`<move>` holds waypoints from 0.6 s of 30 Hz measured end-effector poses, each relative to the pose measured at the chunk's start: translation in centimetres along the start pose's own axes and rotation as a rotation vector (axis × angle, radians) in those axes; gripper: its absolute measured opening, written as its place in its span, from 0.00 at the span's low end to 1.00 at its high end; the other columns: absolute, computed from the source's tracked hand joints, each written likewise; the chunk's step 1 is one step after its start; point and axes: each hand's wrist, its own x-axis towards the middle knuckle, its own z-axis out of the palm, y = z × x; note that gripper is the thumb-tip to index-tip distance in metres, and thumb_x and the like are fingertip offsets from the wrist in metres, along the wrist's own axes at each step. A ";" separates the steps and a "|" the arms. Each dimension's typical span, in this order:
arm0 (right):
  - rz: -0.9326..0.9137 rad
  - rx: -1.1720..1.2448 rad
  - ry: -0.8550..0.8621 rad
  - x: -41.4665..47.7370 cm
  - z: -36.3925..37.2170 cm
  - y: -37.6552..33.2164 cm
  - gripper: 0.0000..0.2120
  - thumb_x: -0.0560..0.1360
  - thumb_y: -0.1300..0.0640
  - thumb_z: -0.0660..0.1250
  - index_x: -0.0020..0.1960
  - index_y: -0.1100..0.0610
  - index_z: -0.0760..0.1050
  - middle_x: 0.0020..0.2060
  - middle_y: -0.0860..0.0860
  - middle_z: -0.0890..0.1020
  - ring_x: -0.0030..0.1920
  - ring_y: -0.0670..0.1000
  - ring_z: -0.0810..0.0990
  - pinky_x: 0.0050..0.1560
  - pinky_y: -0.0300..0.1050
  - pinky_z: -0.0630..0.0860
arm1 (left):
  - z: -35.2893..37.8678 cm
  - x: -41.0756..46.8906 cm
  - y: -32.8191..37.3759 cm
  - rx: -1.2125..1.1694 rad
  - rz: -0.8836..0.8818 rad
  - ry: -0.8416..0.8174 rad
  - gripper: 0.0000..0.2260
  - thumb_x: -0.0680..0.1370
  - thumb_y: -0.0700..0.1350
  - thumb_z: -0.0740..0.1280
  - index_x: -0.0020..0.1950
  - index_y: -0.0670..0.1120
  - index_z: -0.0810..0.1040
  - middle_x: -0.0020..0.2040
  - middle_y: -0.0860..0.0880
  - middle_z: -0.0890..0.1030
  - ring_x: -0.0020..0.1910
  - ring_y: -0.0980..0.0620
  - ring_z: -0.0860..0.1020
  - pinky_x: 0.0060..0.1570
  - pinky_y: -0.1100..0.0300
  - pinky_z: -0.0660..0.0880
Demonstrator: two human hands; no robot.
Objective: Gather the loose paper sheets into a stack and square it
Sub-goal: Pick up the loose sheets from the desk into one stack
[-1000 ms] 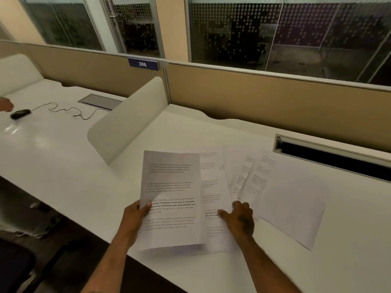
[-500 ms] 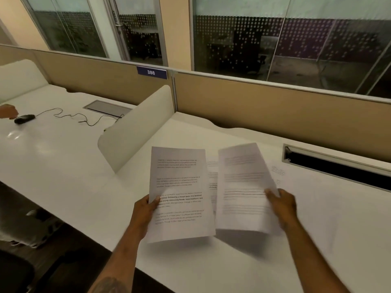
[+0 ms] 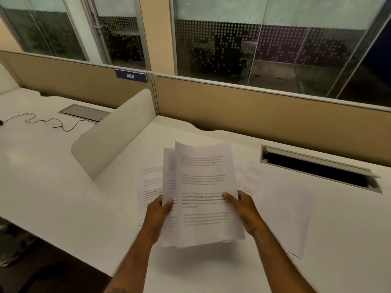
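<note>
Hands: your left hand (image 3: 157,210) and right hand (image 3: 243,208) both pinch paper, thumbs on the printed face, fingers hidden behind.
Left grip: you hold the rear sheet (image 3: 169,176) by its left edge.
Right grip: you hold the front sheet (image 3: 203,187) by its right edge; it overlaps the rear one, offset to the right and a little higher.
Held sheets: both are lifted clear of the white desk (image 3: 63,187), tilted toward you, not yet aligned.
Sheet at left: one printed page (image 3: 150,182) lies flat on the desk, partly behind the held pair.
Sheets at right: at least two more pages (image 3: 279,208) lie overlapped and askew near the cable tray (image 3: 317,168).
Progress: early, by my reading; you have two sheets coming together and several ungathered.
Left to do: collect the flat pages, then tap the edges square.
</note>
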 end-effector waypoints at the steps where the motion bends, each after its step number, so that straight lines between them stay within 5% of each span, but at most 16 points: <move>1: -0.002 0.002 0.003 -0.1 0.3 0.4 0.15 0.75 0.51 0.74 0.59 0.54 0.81 0.52 0.52 0.88 0.51 0.55 0.87 0.56 0.54 0.83 | 0.4 -0.2 -0.1 -0.011 0.007 -0.003 0.14 0.77 0.49 0.72 0.61 0.46 0.83 0.54 0.43 0.88 0.53 0.39 0.86 0.56 0.38 0.82; 5: -0.044 -0.017 0.067 -0.4 1.2 0.9 0.12 0.73 0.56 0.76 0.53 0.49 0.75 0.52 0.49 0.85 0.49 0.51 0.86 0.43 0.41 0.83 | 1.2 -0.4 -0.3 -0.201 -0.036 0.003 0.15 0.83 0.53 0.63 0.63 0.46 0.82 0.56 0.38 0.87 0.54 0.35 0.86 0.52 0.35 0.82; 8: -0.054 -0.040 0.096 -0.4 1.4 1.1 0.13 0.74 0.57 0.75 0.53 0.49 0.73 0.51 0.50 0.85 0.45 0.50 0.87 0.39 0.39 0.83 | 1.4 -0.2 0.0 -0.203 -0.043 -0.069 0.18 0.83 0.58 0.60 0.65 0.53 0.82 0.58 0.43 0.87 0.55 0.39 0.86 0.51 0.39 0.83; 12: -0.038 -0.072 0.091 0.0 0.7 1.3 0.15 0.74 0.52 0.74 0.56 0.51 0.73 0.55 0.51 0.84 0.50 0.53 0.86 0.51 0.50 0.84 | 2.8 0.3 -0.7 0.033 0.001 -0.060 0.14 0.81 0.44 0.69 0.67 0.49 0.78 0.58 0.42 0.87 0.52 0.42 0.87 0.53 0.38 0.83; 15: 0.027 -0.306 0.425 -0.3 -2.5 2.7 0.20 0.76 0.45 0.71 0.63 0.54 0.74 0.59 0.54 0.80 0.58 0.57 0.80 0.58 0.55 0.80 | 3.4 0.6 -0.9 0.065 0.006 -0.021 0.16 0.81 0.44 0.68 0.69 0.47 0.76 0.56 0.43 0.87 0.52 0.40 0.87 0.53 0.37 0.83; 18: 0.293 -0.657 0.805 -2.3 -7.3 6.0 0.26 0.78 0.44 0.67 0.68 0.59 0.71 0.65 0.63 0.74 0.63 0.64 0.74 0.61 0.61 0.75 | 3.3 1.0 -0.5 0.046 0.001 -0.017 0.15 0.81 0.45 0.68 0.68 0.48 0.77 0.55 0.42 0.87 0.51 0.39 0.87 0.51 0.37 0.83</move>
